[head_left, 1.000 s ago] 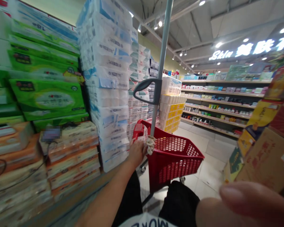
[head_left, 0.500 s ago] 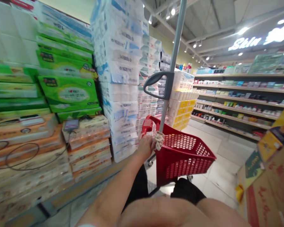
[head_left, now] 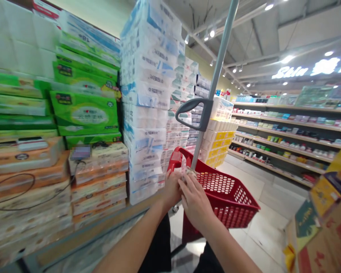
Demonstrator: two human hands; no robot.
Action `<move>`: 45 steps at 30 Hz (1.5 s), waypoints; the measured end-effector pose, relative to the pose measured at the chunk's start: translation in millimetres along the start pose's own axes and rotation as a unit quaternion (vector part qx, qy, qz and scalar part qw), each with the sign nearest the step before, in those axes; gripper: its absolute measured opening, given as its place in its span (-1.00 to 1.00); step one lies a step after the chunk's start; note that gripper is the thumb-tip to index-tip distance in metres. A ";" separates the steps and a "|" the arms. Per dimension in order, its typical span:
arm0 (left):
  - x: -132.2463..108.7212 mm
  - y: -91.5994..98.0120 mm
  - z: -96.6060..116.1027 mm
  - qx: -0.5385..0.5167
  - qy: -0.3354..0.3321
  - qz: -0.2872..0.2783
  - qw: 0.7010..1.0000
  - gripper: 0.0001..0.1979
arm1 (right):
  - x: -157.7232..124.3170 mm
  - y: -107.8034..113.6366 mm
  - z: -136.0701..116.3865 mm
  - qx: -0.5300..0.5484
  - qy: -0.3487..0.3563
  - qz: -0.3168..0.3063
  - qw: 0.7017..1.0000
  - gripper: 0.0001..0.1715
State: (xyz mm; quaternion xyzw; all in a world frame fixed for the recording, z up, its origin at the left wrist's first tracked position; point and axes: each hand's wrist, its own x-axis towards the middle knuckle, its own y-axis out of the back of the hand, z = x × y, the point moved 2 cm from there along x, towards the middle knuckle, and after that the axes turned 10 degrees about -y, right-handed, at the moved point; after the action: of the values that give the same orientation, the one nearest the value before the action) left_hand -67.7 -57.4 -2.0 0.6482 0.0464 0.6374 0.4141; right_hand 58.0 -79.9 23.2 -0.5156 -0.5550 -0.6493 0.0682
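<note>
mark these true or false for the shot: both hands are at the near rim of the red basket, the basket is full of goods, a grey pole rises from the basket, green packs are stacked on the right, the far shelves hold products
1. The left hand and right hand meet at the near rim of the red basket. True.
2. The basket is full of goods. False: no goods show inside it.
3. A grey pole rises from the basket, with a grey handle partway up. True.
4. Green packs are stacked on the right. False: they are on the left; cardboard boxes stand on the right.
5. The far shelves hold products. True.
</note>
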 end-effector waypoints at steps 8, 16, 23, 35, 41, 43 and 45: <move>-4.9 2.5 5.9 -0.059 0.025 0.006 0.998 -0.66 | -19.7 -15.7 31.0 0.115 0.003 0.094 0.989 -0.38; -1.1 -3.9 10.2 0.013 0.020 0.009 1.000 -0.76 | -20.5 -29.9 61.0 0.179 -0.129 0.127 0.967 -0.65; 1.4 -10.7 5.0 0.056 -0.005 -0.009 0.998 -0.76 | -33.8 -48.8 70.8 0.169 -0.204 0.035 0.964 -0.29; 3.7 -16.8 -3.9 0.122 -0.038 -0.029 0.991 -0.77 | -40.5 -51.5 121.1 0.112 -0.225 0.021 0.968 -0.40; 17.2 -26.4 -22.1 0.111 -0.031 -0.022 0.993 -0.78 | -21.9 -56.4 122.7 0.087 -0.279 -0.033 0.956 -0.42; 21.9 -30.5 -30.8 0.126 -0.033 -0.023 0.991 -0.76 | -11.3 -61.7 109.6 0.063 -0.218 -0.038 0.973 -0.31; 25.8 -33.5 -39.9 0.147 -0.045 -0.032 0.988 -0.75 | -5.3 -66.5 104.5 0.040 -0.189 -0.046 0.980 -0.25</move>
State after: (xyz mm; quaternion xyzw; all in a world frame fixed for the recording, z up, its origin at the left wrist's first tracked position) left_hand -81.8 -1.3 -7.8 0.7280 0.1421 0.5804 0.3361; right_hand 78.5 25.1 -39.5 -0.5997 -0.6067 -0.5196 -0.0475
